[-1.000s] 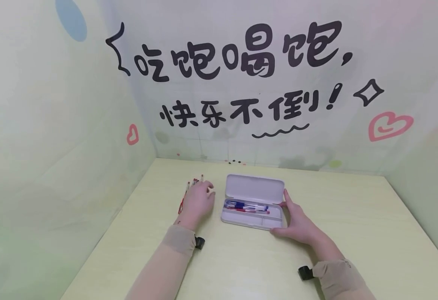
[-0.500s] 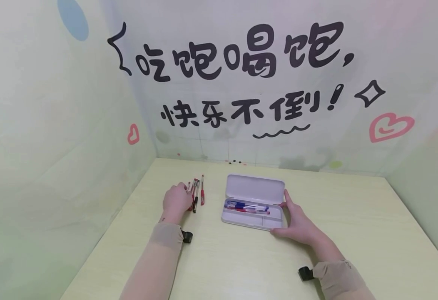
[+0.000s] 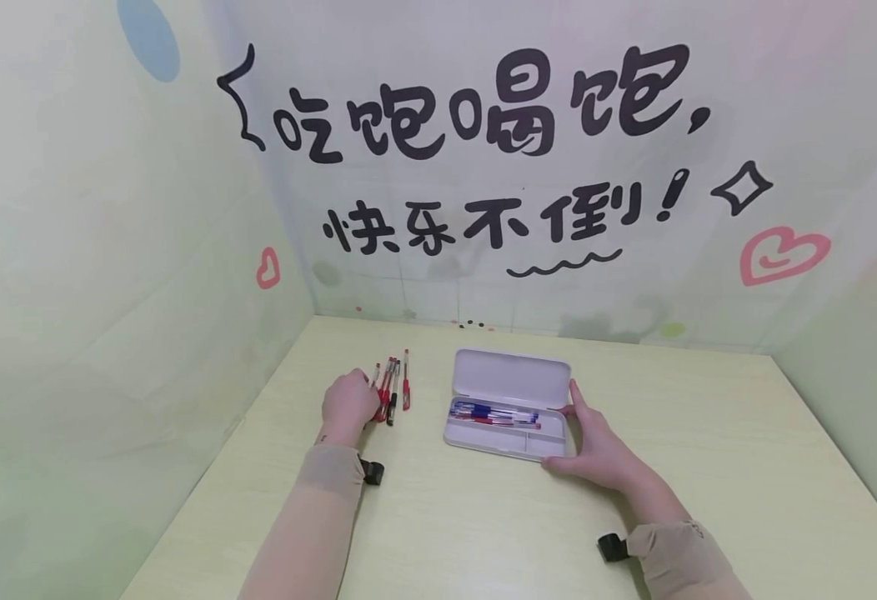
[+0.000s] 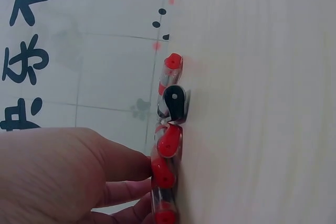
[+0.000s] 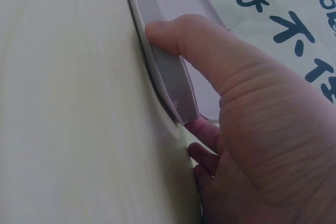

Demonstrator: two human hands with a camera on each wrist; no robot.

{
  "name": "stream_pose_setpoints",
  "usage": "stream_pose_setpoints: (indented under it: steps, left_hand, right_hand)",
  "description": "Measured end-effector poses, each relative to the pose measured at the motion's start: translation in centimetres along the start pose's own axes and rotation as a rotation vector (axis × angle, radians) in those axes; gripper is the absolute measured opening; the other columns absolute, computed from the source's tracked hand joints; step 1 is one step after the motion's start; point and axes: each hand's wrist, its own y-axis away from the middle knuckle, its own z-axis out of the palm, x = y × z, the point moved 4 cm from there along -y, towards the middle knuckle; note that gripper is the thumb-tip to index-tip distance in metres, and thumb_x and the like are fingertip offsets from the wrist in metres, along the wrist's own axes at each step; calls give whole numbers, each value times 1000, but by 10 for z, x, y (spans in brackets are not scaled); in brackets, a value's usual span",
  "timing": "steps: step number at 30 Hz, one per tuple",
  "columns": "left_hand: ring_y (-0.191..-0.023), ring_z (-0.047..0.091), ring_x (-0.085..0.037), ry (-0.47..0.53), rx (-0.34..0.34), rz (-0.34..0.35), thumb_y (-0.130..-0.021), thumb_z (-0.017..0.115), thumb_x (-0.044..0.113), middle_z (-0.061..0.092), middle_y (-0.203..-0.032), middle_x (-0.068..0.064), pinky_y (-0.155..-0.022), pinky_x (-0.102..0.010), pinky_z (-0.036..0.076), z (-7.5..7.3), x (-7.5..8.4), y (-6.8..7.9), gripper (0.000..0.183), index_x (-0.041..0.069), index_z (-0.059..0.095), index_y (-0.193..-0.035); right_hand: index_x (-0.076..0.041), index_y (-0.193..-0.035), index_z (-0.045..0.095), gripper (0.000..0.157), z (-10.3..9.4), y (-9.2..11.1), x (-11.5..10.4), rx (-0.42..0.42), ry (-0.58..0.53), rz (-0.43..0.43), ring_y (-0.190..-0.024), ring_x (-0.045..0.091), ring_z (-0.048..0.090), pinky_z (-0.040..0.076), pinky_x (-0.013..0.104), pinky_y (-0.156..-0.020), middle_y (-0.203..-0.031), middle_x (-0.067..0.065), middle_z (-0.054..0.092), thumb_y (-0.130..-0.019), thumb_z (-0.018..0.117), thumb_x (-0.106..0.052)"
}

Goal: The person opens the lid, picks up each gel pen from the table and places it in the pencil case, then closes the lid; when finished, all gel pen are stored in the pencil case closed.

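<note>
My left hand [image 3: 350, 406] is at a loose group of pens on the left of the table. Its thumb and fingers pinch a red pen [image 4: 164, 174] in the left wrist view. Beside that lie more red pens and a black pen [image 3: 393, 398], with one red pen [image 3: 406, 383] a little apart. My right hand [image 3: 596, 442] grips the right end of an open light-purple pencil case [image 3: 483, 442]. Its thumb lies on the case's near wall in the right wrist view, with the other fingers around the end. Blue pens [image 3: 483, 410] and a red pen [image 3: 502, 422] lie in the long rear compartment.
The case's lid [image 3: 512, 375] stands open toward the back wall. Smaller compartments fill its front part. A pale wooden table [image 3: 438, 525] carries everything, and printed cloth walls [image 3: 423, 292] with black lettering enclose it at the back and both sides.
My left hand has moved left from over the pens to their left side, uncovering the black and red pens. The right hand and the pencil case stay in place.
</note>
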Motion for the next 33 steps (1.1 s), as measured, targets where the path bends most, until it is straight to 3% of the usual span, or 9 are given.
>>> stream_pose_setpoints:
  steps: [5,10,18,23,26,29,33]
  left_hand:
    - [-63,65,-24,12,-18,-11,-108,63,24,71,-84,-11,-50,-34,49,-1,-2,-1,23,4,70,-97]
    - [-56,65,-21,36,-21,-20,-104,64,19,71,-74,-7,-47,-31,48,0,-3,-2,26,9,67,-80]
    - [-65,64,-22,31,26,-3,-102,69,20,70,-74,-6,-53,-30,46,-1,-1,0,28,10,64,-76]
    - [-67,67,-20,74,45,18,-103,70,25,74,-83,-7,-55,-28,49,-3,6,0,22,8,71,-91]
    - [-71,68,-19,100,81,75,-104,69,26,77,-92,-8,-58,-29,52,-4,17,2,21,7,74,-104]
    - [-77,70,-20,122,125,178,-106,69,25,79,-99,-7,-65,-32,58,-4,35,10,21,7,76,-113]
    - [-91,73,-22,133,159,344,-106,70,23,79,-105,-6,-87,-41,64,-2,65,26,22,9,77,-120]
  right_hand:
    - [4,-173,-6,152,0,0,0,5,6,-2,-152,53,42,19,79,-130,-150,26,58,-75,101,-40]
    - [2,-174,-7,152,0,-1,1,6,9,0,-152,52,42,19,77,-131,-150,25,58,-75,101,-40]
    - [4,-173,-6,152,0,0,1,6,8,0,-153,54,41,18,78,-131,-150,25,58,-75,101,-40]
    - [3,-173,-7,152,0,0,1,8,12,-6,-152,53,41,19,79,-130,-150,24,58,-75,101,-40]
    - [3,-173,-7,152,-1,0,1,8,12,-3,-152,53,41,19,78,-130,-149,24,58,-75,101,-40]
    - [4,-173,-7,152,-1,1,1,11,5,-2,-152,53,42,19,78,-131,-148,25,58,-75,101,-39]
    - [6,-173,-6,151,-1,1,-1,11,-12,-10,-152,53,42,18,78,-131,-148,26,59,-74,101,-37]
